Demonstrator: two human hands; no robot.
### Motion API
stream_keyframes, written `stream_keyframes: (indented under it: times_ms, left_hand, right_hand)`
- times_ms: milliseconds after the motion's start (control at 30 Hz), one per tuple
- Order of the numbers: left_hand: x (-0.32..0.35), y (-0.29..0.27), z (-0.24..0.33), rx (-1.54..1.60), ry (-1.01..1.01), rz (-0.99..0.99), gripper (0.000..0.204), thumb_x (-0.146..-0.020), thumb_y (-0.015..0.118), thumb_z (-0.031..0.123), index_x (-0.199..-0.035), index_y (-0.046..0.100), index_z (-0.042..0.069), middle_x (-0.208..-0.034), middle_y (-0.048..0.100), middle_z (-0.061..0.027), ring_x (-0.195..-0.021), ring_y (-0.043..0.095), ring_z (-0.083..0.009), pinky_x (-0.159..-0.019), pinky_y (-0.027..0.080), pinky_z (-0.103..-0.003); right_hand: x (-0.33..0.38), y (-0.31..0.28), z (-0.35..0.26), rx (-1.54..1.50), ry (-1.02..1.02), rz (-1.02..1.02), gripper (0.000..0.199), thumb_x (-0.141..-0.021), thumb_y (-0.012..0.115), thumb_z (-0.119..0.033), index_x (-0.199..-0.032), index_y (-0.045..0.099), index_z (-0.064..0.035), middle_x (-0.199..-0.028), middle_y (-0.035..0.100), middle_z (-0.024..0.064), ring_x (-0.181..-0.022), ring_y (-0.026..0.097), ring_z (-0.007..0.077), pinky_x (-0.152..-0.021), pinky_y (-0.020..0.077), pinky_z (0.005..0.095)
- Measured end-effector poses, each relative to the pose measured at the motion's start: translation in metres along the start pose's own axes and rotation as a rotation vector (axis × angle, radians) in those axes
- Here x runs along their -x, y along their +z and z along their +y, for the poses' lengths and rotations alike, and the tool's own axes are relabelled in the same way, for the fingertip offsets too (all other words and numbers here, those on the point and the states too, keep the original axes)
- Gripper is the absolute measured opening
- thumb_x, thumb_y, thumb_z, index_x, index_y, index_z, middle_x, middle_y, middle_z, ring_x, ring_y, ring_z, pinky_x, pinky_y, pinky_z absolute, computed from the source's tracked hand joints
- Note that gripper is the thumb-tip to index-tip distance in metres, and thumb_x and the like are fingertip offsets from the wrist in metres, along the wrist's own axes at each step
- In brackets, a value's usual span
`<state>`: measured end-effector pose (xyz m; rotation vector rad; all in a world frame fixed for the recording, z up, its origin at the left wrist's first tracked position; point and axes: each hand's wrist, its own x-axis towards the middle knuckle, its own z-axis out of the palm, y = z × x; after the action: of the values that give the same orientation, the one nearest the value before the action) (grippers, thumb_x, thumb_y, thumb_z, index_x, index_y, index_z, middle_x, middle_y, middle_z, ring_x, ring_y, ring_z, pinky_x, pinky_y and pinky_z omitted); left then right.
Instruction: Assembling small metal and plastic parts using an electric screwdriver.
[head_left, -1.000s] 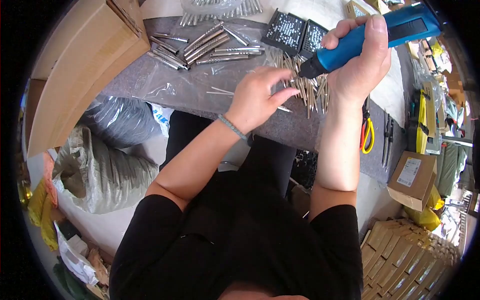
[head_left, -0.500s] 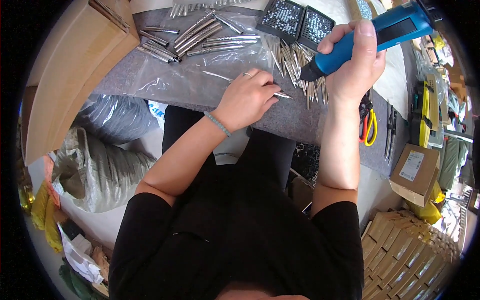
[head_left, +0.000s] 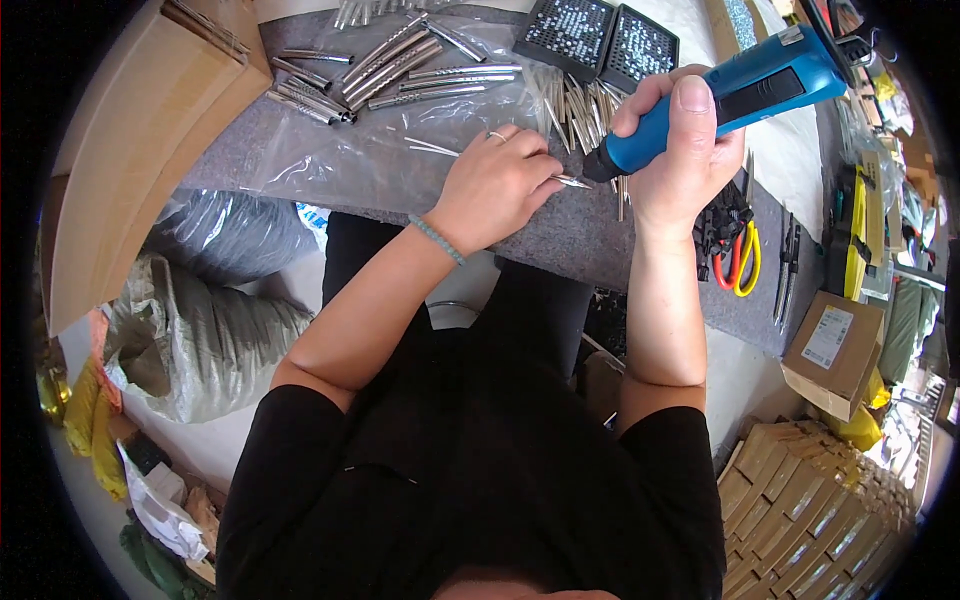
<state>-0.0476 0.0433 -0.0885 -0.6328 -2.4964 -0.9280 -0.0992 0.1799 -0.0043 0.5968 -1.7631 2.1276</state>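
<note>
My right hand (head_left: 690,150) is wrapped round the body of a blue electric screwdriver (head_left: 755,90), thumb along its top. The tool's black nose (head_left: 600,164) points down to the left, close to the tip of a slim metal rod (head_left: 572,181). That rod is pinched in my left hand (head_left: 495,188), which rests near the table's front edge. Thin pale ends (head_left: 432,147) stick out on the other side of the left hand; I cannot tell whether they belong to the same piece. The left palm is hidden.
Patterned metal tubes (head_left: 400,75) lie on clear plastic film (head_left: 350,150). Several thin rods (head_left: 570,110) are heaped beside two black trays of small pieces (head_left: 563,38). Yellow-and-red-handled pliers (head_left: 745,262) lie at the right. A cardboard box (head_left: 160,130) stands at the left.
My right hand has moved left and slightly down with the screwdriver, bringing its nose near the rod's tip. The left hand has barely shifted; a second pale end now shows beside it.
</note>
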Motion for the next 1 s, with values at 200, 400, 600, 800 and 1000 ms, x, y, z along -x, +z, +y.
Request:
stream_keyframes:
  times_ms: [200, 400, 600, 800, 1000]
  left_hand:
    - [-0.001, 0.001, 0.000, -0.007, -0.003, 0.023, 0.012, -0.073, 0.069, 0.017, -0.080, 0.067, 0.008, -0.085, 0.057, -0.0034, -0.086, 0.055, -0.0226, -0.076, 0.044, -0.034]
    - [0.000, 0.003, 0.000, -0.022, -0.005, 0.031, 0.011, -0.073, 0.069, 0.018, -0.080, 0.067, 0.009, -0.085, 0.057, -0.0024, -0.086, 0.055, -0.0219, -0.075, 0.044, -0.034]
    - [0.000, 0.004, 0.000, -0.019, 0.003, 0.035, 0.010, -0.073, 0.069, 0.017, -0.079, 0.066, 0.009, -0.085, 0.057, -0.0015, -0.085, 0.055, -0.0212, -0.072, 0.045, -0.033]
    - [0.001, 0.004, 0.000, -0.018, 0.002, 0.039, 0.010, -0.074, 0.069, 0.018, -0.079, 0.066, 0.009, -0.084, 0.057, -0.0014, -0.085, 0.055, -0.0210, -0.071, 0.046, -0.033]
    - [-0.007, 0.003, 0.001, 0.023, 0.007, -0.005, 0.014, -0.072, 0.070, 0.012, -0.084, 0.067, 0.006, -0.088, 0.060, -0.0057, -0.084, 0.057, -0.0247, -0.073, 0.047, -0.035]
  right_hand:
    - [0.001, -0.001, 0.004, 0.002, 0.005, -0.002, 0.028, -0.086, 0.060, -0.028, -0.082, 0.052, -0.0016, -0.064, 0.056, 0.0095, -0.050, 0.054, 0.0153, -0.048, 0.0445, 0.0258]
    - [0.004, -0.002, 0.008, 0.010, -0.002, -0.018, 0.026, -0.086, 0.058, -0.026, -0.084, 0.052, -0.0009, -0.064, 0.056, 0.0100, -0.050, 0.054, 0.0151, -0.048, 0.0442, 0.0255]
    - [0.006, -0.004, 0.010, 0.001, -0.004, -0.052, 0.028, -0.087, 0.058, -0.027, -0.089, 0.052, -0.0005, -0.064, 0.056, 0.0110, -0.050, 0.054, 0.0153, -0.048, 0.0450, 0.0264]
    - [0.006, -0.007, 0.014, -0.015, 0.008, -0.105, 0.034, -0.087, 0.058, -0.033, -0.095, 0.050, -0.0011, -0.065, 0.056, 0.0118, -0.050, 0.054, 0.0162, -0.048, 0.0458, 0.0271]
    - [0.003, -0.009, 0.014, -0.032, -0.016, -0.146, 0.045, -0.084, 0.061, -0.043, -0.095, 0.050, -0.0005, -0.065, 0.056, 0.0121, -0.050, 0.054, 0.0163, -0.047, 0.0452, 0.0267]
